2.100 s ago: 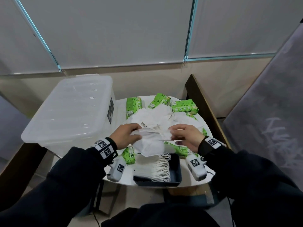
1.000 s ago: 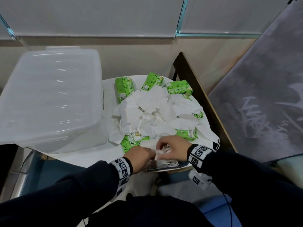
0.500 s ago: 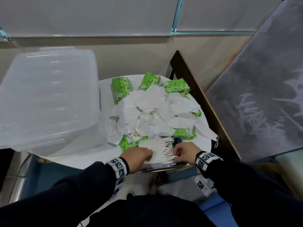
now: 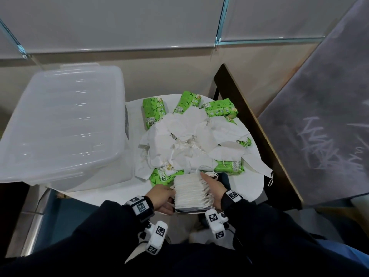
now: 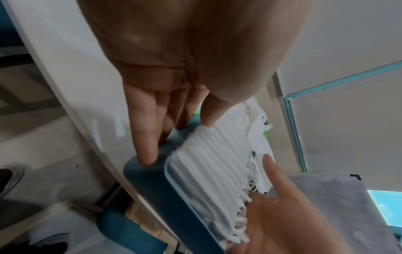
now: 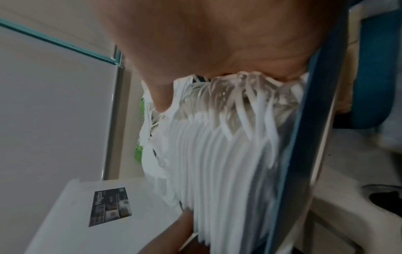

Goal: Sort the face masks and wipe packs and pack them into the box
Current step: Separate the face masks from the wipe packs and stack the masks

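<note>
A neat stack of white face masks (image 4: 190,191) stands on edge in a dark blue tray (image 4: 223,176) at the table's near edge. My left hand (image 4: 161,198) presses its left side: straight fingers (image 5: 145,137) lie along the tray (image 5: 156,189) wall, and the thumb rests on the stack (image 5: 217,163). My right hand (image 4: 213,186) lies flat against the ear-loop side (image 6: 228,103), thumb at the far end. A loose pile of masks (image 4: 185,142) covers the table's middle, with green wipe packs (image 4: 152,111) around and under it.
A large clear plastic box (image 4: 60,126) with its lid on stands at the left, partly on the white round table (image 4: 253,182). A dark wooden board (image 4: 249,124) and a grey panel (image 4: 319,126) stand close at the right. More wipe packs (image 4: 219,110) lie at the back.
Two seconds ago both hands held one mask over the pile. They came down to the tray. The stack's loops, spread half a second ago, are now squeezed into a tidy block.
</note>
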Action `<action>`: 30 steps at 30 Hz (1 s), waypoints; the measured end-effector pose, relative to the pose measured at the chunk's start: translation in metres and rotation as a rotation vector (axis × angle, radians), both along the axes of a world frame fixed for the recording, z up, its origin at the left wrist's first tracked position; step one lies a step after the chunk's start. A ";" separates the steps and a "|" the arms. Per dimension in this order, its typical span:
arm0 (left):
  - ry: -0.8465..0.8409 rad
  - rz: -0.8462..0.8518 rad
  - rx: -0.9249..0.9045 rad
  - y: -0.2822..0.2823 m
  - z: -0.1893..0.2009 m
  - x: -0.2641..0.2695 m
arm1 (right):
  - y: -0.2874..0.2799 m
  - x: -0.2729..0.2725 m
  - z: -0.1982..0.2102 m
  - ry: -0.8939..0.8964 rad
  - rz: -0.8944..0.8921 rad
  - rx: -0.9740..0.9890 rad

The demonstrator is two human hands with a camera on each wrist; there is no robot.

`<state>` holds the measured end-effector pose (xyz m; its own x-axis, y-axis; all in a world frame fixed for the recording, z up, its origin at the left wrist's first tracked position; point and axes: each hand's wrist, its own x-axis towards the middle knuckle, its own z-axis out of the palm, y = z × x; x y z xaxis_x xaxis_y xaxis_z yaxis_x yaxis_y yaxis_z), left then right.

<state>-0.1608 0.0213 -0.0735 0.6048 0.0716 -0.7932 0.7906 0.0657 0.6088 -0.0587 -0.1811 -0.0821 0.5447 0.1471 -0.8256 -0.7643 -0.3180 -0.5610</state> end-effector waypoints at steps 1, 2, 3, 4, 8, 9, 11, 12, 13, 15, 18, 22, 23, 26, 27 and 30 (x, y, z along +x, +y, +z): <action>0.002 0.008 0.005 -0.002 0.001 0.002 | 0.001 0.001 0.001 0.032 -0.024 0.037; 0.004 0.020 -0.002 -0.004 0.003 0.004 | 0.006 -0.001 0.017 0.055 -0.043 0.053; 0.007 0.030 -0.012 -0.006 0.004 0.005 | 0.005 0.003 0.017 0.040 -0.058 0.026; 0.007 0.035 -0.018 -0.008 0.005 0.006 | 0.004 0.005 0.020 -0.010 -0.097 -0.008; -0.018 0.012 0.041 -0.019 0.011 0.011 | -0.003 0.009 0.021 0.044 -0.094 0.056; -0.003 0.014 0.053 -0.019 0.012 0.012 | -0.004 0.009 0.018 0.062 -0.130 0.073; 0.035 0.027 0.069 -0.022 0.015 0.017 | -0.009 0.013 0.018 0.040 -0.160 0.063; 0.051 0.031 0.085 -0.025 0.017 0.020 | -0.010 0.015 0.020 0.015 -0.167 0.051; 0.062 0.035 0.110 -0.027 0.018 0.023 | -0.012 0.017 0.014 0.021 -0.176 0.060; 0.078 0.041 0.170 -0.032 0.018 0.029 | -0.016 0.019 0.006 0.029 -0.150 0.086; 0.096 0.051 0.222 -0.035 0.017 0.037 | -0.030 0.033 -0.040 0.000 -0.136 0.107; 0.127 0.050 0.243 -0.036 0.018 0.041 | -0.029 0.029 0.021 0.013 -0.112 0.090; 0.129 0.060 0.242 -0.035 0.019 0.041 | -0.034 0.032 0.023 0.008 -0.104 0.110; 0.099 0.122 0.273 -0.024 0.017 0.040 | -0.057 0.042 0.044 -0.005 0.017 0.121; 0.063 0.140 0.305 -0.018 0.017 0.041 | -0.067 0.047 0.051 -0.030 0.049 0.120; -0.111 0.120 0.507 0.000 0.026 0.045 | -0.088 0.077 0.067 -0.154 0.050 0.154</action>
<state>-0.1155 0.0217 -0.0471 0.6468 0.5034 -0.5729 0.7249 -0.1724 0.6669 0.0186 -0.2694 -0.0153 0.6519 0.2951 -0.6986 -0.6511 -0.2544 -0.7151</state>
